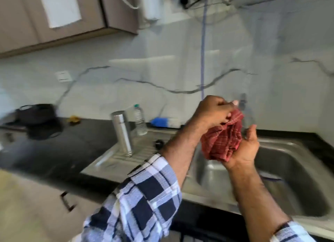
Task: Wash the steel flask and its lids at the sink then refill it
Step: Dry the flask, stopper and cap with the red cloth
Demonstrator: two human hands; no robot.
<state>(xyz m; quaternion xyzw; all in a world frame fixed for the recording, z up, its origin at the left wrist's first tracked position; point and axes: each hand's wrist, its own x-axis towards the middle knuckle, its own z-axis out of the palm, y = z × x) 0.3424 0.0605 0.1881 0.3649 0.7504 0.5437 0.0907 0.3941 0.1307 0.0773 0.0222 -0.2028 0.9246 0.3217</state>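
Both hands are busy with a red cloth [223, 140] over the sink [289, 169] at right of centre: my left hand [215, 111] has its fingers curled, pinching the cloth's top, and my right hand [244, 147] cups it from below, fingers loosely bent around the bunch. Neither touches the flask [122, 133], which stands upright on the drainboard [101, 162] left of centre, well apart from both hands. I judge the washing done and the hands drying off; whether the flask's mouth is capped I cannot tell through the blur. A small dark lid [159, 144] lies on the drainboard between flask and left forearm. Just behind the flask stands a clear bottle [140, 122]. Refilling and closing look still to come.
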